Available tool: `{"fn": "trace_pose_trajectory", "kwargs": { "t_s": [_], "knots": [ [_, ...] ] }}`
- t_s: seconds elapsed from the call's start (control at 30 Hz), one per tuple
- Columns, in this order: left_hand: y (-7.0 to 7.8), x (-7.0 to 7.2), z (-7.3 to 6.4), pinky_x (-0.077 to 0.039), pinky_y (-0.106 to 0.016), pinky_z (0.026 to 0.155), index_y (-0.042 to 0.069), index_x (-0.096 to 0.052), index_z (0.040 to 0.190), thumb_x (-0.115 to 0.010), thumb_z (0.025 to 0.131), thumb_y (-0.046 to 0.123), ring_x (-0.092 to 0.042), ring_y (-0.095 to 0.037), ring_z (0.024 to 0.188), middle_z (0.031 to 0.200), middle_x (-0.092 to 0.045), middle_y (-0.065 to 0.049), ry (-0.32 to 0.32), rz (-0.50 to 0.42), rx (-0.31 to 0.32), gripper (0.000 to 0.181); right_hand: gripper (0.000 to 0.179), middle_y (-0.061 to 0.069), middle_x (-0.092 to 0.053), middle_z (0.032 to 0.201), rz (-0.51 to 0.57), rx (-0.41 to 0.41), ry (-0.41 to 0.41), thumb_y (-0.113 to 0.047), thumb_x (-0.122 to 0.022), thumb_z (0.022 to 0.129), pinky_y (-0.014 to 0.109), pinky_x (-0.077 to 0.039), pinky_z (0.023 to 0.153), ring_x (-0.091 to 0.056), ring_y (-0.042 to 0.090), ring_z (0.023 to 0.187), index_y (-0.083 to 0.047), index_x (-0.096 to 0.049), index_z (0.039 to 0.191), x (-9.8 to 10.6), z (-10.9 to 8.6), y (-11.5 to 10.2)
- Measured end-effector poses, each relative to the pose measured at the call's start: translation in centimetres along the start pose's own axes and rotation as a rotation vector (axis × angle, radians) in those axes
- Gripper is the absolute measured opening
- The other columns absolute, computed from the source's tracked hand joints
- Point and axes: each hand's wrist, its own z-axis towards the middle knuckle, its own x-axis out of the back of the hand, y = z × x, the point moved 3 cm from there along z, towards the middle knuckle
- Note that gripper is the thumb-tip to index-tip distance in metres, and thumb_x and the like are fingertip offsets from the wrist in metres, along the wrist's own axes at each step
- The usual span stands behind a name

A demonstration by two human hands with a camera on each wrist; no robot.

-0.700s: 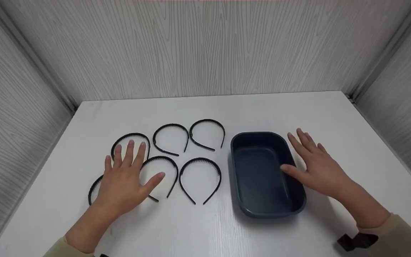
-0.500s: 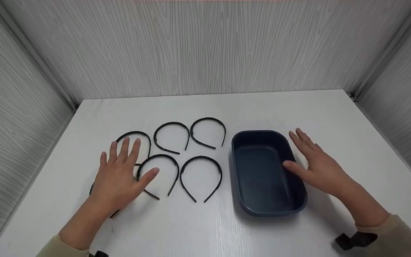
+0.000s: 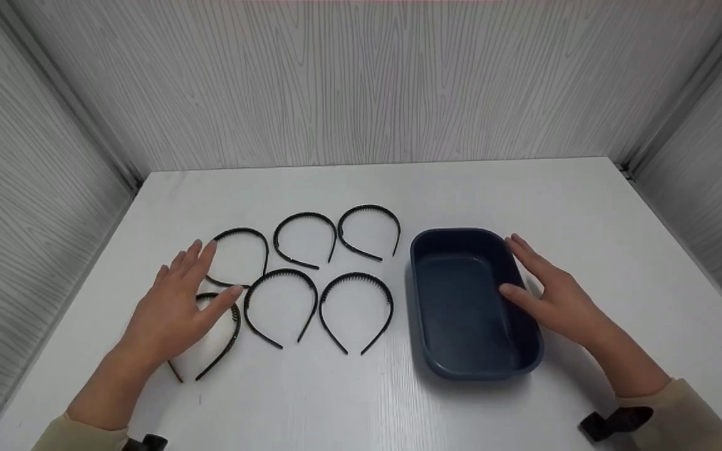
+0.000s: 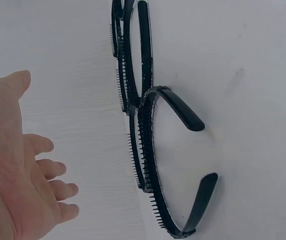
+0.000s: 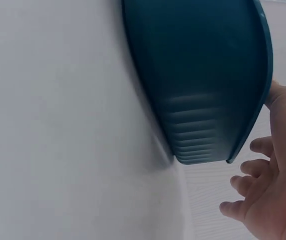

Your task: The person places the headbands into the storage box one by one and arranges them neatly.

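Several black toothed headbands lie on the white table, in two rough rows. My left hand (image 3: 173, 310), fingers straight, hovers above the lower left headband (image 3: 237, 329) and hides part of it. In the left wrist view this hand (image 4: 27, 185) is raised beside the headbands and holds nothing. A dark blue rectangular basin (image 3: 461, 369) stands right of the headbands. At its right rim is my right hand (image 3: 561, 307), thumb over the edge and fingers along the outside. The right wrist view shows the hand's (image 5: 278, 175) lower fingers loose and apart from the basin wall (image 5: 198, 90).
Grey wood-grain panels enclose the table at the back (image 3: 361, 81), left (image 3: 35, 219) and right (image 3: 712, 125). The upper right headband (image 3: 397, 228) lies close to the basin's left side.
My left hand has drifted left and tilted, uncovering more of the lower left headband. My right hand's fingers have come closer to the basin's right side. The headbands lie as before.
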Motion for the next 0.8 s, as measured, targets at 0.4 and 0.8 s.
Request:
{"fn": "trace_pose_trajectory", "kwargs": {
  "t_s": [0.4,0.8],
  "knots": [
    [-4.3,0.6,-0.4,-0.028,-0.071,0.118,0.013,-0.024,0.17,-0.061,0.106,0.054,-0.03,-0.052,0.152,0.169,-0.029,-0.026,-0.026,-0.157,0.076,0.085,0.074,0.01,-0.022,0.175,0.1,0.035,0.013,-0.02,-0.068,0.107,0.006,-0.023,0.112,-0.025,0.036,0.158,-0.019,-0.028,0.17,-1.1,0.0,1.0],
    [-7.6,-0.1,-0.2,-0.045,-0.056,0.112,0.001,-0.05,0.157,-0.072,0.103,0.041,-0.05,-0.045,0.142,0.154,-0.054,-0.022,-0.05,-0.278,0.107,0.07,0.071,0.007,-0.022,0.175,0.174,0.026,-0.002,-0.017,-0.065,0.108,0.007,-0.024,0.114,-0.022,0.032,0.16,-0.021,-0.029,0.17,-1.5,-0.2,1.9]
  ]
}}
